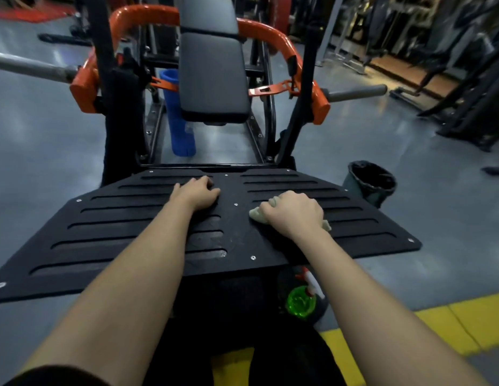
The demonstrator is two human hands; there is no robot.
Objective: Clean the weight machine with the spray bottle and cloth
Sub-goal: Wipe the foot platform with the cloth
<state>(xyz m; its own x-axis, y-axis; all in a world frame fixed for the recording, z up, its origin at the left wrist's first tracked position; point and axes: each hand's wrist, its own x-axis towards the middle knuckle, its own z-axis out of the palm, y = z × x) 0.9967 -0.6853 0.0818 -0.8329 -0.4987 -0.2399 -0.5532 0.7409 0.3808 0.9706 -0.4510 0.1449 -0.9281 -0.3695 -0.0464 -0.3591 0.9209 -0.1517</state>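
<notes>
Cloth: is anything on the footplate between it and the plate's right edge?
Nothing visible. The right hand grips the cloth right of centre on the footplate; only its bare slotted surface lies from there to the right edge. The left hand rests on the other side.

Both bare forearms reach straight forward, roughly parallel and set apart. The left hand (197, 195) lies palm-down with its fingers curled under, holding nothing. The right hand (291, 213), also palm-down with knuckles uppermost, bunches its fingers around a cloth (256, 214).
</notes>
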